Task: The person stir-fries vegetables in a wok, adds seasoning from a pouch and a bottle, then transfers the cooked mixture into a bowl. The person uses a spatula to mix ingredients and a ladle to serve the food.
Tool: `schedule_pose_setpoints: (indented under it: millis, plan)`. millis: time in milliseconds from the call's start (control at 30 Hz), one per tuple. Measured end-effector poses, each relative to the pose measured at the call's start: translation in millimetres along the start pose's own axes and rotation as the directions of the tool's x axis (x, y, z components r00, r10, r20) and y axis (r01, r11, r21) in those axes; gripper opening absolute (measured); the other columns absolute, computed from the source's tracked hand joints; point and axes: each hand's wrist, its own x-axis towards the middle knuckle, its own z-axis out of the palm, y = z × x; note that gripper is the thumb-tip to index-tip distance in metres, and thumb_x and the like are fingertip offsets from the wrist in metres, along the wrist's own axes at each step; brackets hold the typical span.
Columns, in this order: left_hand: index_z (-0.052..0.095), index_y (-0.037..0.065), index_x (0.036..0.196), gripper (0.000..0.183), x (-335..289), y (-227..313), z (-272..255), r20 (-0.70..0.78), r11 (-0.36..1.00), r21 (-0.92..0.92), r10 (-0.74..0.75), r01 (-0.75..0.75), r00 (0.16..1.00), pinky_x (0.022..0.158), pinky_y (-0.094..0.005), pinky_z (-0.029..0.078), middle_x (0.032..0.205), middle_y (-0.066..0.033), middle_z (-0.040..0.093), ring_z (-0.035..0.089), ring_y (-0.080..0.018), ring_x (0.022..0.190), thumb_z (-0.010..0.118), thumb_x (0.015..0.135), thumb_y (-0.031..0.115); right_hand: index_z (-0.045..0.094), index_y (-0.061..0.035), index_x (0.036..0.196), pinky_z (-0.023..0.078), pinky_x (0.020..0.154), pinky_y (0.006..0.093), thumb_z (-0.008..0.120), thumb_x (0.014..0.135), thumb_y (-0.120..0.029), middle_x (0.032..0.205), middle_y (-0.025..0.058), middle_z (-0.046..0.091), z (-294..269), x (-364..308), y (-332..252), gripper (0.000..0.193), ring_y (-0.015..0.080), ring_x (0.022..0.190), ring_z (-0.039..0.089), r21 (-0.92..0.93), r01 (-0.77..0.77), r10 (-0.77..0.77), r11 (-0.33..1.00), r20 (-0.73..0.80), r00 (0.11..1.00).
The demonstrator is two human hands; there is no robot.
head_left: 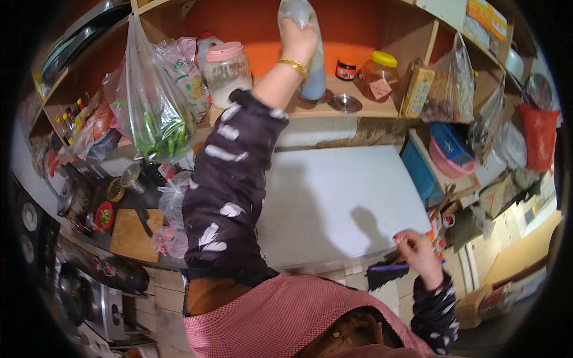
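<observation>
Your hands well apart. Left hand (pixel 300 42) raised, clamped round upper part of tall translucent plastic bottle (pixel 314 79), bluish toward base; right hand (pixel 419 255) lower, fingers loosely curled, cannot tell whether fingertips pinch anything. Left of your left hand: knotted clear plastic bag of green vegetables (pixel 156 128), then pink-lidded clear jar of white contents (pixel 228 76). Below your left hand: bottle's base, at pale wooden shelf (pixel 371 108). Right of bottle: round shiny metal dish (pixel 345 103), yellow-lidded amber jar (pixel 378 74). Between your hands: flat white tabletop (pixel 370 179).
</observation>
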Motion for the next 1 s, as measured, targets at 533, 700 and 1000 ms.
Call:
schedule_pose_setpoints:
  millis: [533,700,1000]
  plan:
    - [0.053,0.000,0.101,0.029,-32,-179,45,0.186,0.973,0.217,0.037,-0.078,0.982,0.058,-0.0426,0.045,0.078,-0.0128,0.058,0.053,-0.0288,0.067,0.064,0.076,0.011,0.063,-0.0003,0.113,0.051,0.069,0.0254,0.063,0.092,-0.007,0.086,0.0050,0.067,-10,45,140,0.022,0.0104,0.078,0.062,0.113,-0.276,0.184,0.955,0.504,0.844]
    - [0.050,0.002,0.129,0.046,-299,-131,-51,0.632,0.907,0.060,0.289,-0.417,0.719,0.103,-0.0440,0.039,0.134,-0.0207,0.045,0.045,-0.0331,0.126,0.055,0.084,0.007,0.062,0.0004,0.113,0.050,0.070,0.0249,0.057,0.094,-0.004,0.082,0.0055,0.066,55,96,104,0.021,0.0119,0.078,0.063,0.205,-0.093,-0.060,0.974,0.634,0.771]
    - [0.060,0.004,0.116,0.028,-556,31,-350,0.273,0.708,0.617,-0.602,0.343,0.750,0.094,-0.0392,0.048,0.129,-0.0160,0.052,0.054,-0.0319,0.116,0.056,0.088,0.007,0.062,-0.0006,0.112,0.052,0.073,0.0260,0.057,0.096,-0.007,0.090,0.0050,0.066,268,21,-100,0.019,0.0124,0.083,0.063,0.444,-0.112,-0.402,0.889,0.874,0.273]
